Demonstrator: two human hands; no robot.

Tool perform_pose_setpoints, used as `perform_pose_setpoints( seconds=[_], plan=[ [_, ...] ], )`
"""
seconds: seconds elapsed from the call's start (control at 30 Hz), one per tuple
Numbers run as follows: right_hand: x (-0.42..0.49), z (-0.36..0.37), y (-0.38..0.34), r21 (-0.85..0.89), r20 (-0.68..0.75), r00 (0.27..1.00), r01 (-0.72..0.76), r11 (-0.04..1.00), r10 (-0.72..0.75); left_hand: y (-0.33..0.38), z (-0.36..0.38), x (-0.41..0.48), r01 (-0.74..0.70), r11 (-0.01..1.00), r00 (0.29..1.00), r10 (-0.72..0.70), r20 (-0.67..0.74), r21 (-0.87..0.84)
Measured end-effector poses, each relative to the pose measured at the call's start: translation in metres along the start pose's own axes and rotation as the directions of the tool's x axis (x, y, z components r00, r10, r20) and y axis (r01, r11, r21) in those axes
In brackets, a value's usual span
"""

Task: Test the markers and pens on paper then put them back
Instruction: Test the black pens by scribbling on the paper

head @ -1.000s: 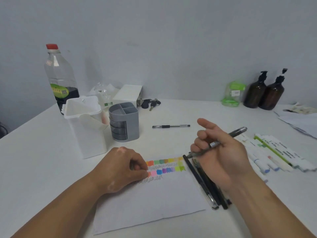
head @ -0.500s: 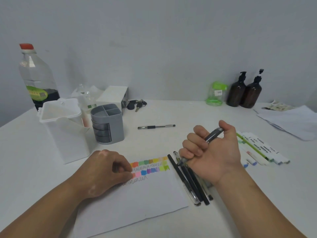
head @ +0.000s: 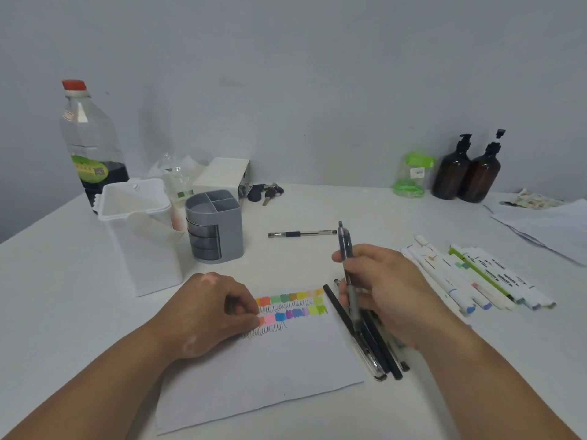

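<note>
The person sits at the near edge of the white table (head: 365,204) with a sheet of paper (head: 254,376) squared in front of them. The left hand (head: 216,315) lies on the sheet's upper left part, fingers curled under and knuckles down. I see nothing in it, and it looks to be there simply to stop the sheet from sliding under a pen stroke. It partly covers the rows of colour swatches (head: 292,304) and the black scribbles beneath them.

The right hand (head: 387,293) grasps a grey pen (head: 344,249) almost upright, thumb and fingers wrapped around the lower barrel, clicker end up. Its tip points down at the sheet's right edge, though the fingers hide the point, so I cannot tell whether it touches.

Directly beneath that hand a bundle of black pens (head: 371,344) lies along the paper's right edge, probably parked there within reach. The white markers (head: 470,281) are fanned out further toward the table's right edge, and one more pen (head: 301,234) lies alone mid-table. The grey organiser (head: 214,227) and the white holder (head: 139,236) stand toward the left edge. No pens show in the organiser, so putting back has apparently not begun.
</note>
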State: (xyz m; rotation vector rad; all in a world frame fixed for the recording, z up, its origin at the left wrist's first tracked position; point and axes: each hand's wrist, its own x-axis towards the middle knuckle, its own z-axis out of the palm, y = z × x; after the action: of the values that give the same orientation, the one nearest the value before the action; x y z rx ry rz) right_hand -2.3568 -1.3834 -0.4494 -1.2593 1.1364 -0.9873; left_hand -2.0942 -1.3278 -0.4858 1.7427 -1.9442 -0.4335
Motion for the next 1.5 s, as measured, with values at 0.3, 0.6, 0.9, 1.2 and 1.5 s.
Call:
perform_pose_setpoints(
  seconds=[0.3,0.6,0.9,1.2,1.5],
  plan=[
    [-0.016,0.017,-0.010,-0.928,0.059,0.990,0.102,0.360,-0.127,-0.001,-0.006,-0.001,0.029,0.999,0.999,-0.029,-0.016,0.037],
    [0.017,0.027,-0.020,-0.987,0.062,0.991,0.079,0.142,-0.119,-0.004,-0.007,0.000,0.043,0.998,0.999,-0.041,-0.034,0.038],
    [0.142,0.041,-0.011,-0.971,0.238,0.969,0.237,-0.029,-0.065,-0.005,-0.006,0.001,0.045,0.998,0.998,-0.043,-0.051,0.046],
    [0.142,0.029,-0.001,-0.975,0.191,0.964,0.208,0.074,-0.186,-0.006,-0.007,-0.001,0.047,0.998,0.998,-0.046,-0.038,0.032],
    [0.006,0.014,-0.032,-0.604,0.191,0.946,0.324,0.728,-0.262,0.009,-0.012,-0.005,-0.056,0.996,0.932,0.026,-0.362,-0.073]
  ],
)
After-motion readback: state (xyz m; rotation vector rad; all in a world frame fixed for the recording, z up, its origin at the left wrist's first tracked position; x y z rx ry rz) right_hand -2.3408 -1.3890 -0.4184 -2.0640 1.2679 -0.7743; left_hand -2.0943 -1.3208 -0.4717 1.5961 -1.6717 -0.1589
